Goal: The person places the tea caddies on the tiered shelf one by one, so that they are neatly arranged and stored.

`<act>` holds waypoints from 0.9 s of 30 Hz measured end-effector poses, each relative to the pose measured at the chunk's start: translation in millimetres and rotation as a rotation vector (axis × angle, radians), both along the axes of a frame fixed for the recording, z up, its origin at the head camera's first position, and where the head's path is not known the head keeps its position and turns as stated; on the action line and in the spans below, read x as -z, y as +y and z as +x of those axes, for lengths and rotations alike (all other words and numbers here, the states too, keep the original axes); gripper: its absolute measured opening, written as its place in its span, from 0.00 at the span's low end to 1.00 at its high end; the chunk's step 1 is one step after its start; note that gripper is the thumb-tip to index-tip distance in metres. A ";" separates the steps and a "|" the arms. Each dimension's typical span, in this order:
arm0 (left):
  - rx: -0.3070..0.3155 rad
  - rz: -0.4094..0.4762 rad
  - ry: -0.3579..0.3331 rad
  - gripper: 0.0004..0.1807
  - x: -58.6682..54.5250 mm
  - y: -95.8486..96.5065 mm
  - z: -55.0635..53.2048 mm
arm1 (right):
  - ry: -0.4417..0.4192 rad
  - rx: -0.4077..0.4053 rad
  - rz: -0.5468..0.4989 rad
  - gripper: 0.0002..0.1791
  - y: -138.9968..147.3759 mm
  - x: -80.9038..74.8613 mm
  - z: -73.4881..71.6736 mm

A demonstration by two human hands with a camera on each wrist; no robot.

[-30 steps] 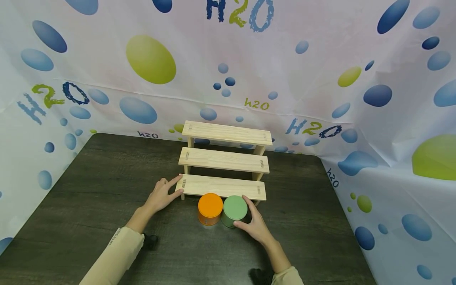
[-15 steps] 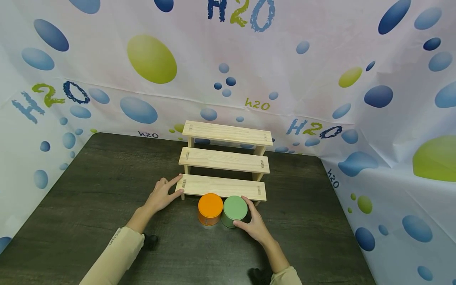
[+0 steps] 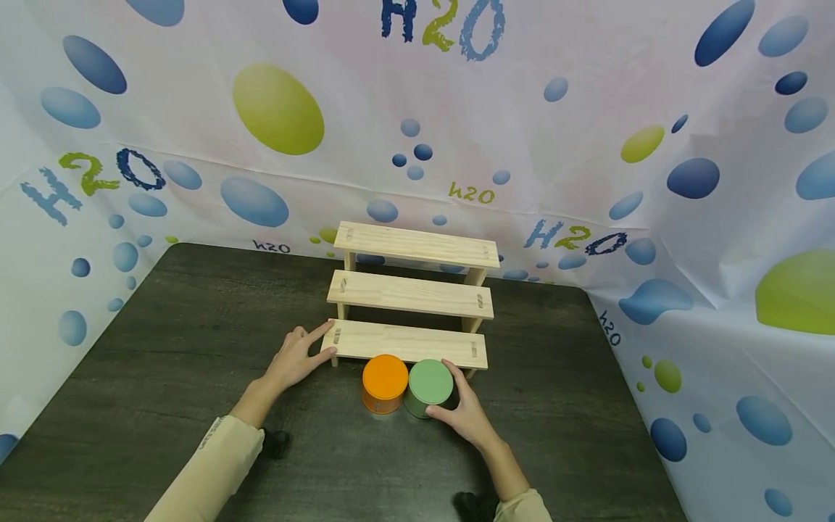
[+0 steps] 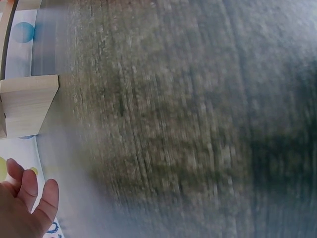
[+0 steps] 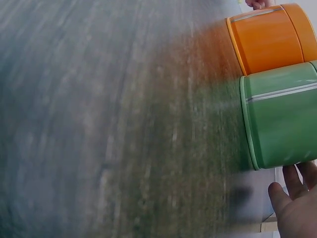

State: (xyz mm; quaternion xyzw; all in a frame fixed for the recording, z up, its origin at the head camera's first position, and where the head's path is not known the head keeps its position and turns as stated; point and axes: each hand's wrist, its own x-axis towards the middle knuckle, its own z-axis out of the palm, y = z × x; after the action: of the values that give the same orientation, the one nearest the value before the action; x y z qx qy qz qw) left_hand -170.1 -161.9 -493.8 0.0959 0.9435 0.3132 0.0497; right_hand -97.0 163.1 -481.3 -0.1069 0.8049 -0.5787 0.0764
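Curving right fingers (image 3: 459, 375) grip the green cylinder (image 3: 429, 381); spread left fingers (image 3: 319, 333) touch wooden shelving (image 3: 404, 341).

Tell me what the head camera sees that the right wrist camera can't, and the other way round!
Only the head view shows all three levels of the wooden shelf and the pale sleeves.
Only the right wrist view shows the pale line along the green tin's side.
Both show the green tin, the orange tin, the right hand and the dark table.
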 end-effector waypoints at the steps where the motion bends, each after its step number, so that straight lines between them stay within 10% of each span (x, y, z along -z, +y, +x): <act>1: 0.000 0.000 -0.001 0.35 -0.2 0.0 0.1 | -0.001 0.001 -0.002 0.46 -0.2 0.0 0.0; 27: 0.000 -0.003 -0.018 0.36 -3.0 0.0 -0.3 | 0.029 0.022 -0.040 0.42 3.3 -5.8 1.4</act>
State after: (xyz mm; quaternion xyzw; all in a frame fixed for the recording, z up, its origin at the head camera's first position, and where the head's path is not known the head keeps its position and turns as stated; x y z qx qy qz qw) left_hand -170.4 -161.9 -490.9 0.0929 0.9436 0.3125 0.0584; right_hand -95.6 166.4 -475.5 -0.1080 0.7954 -0.5938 0.0565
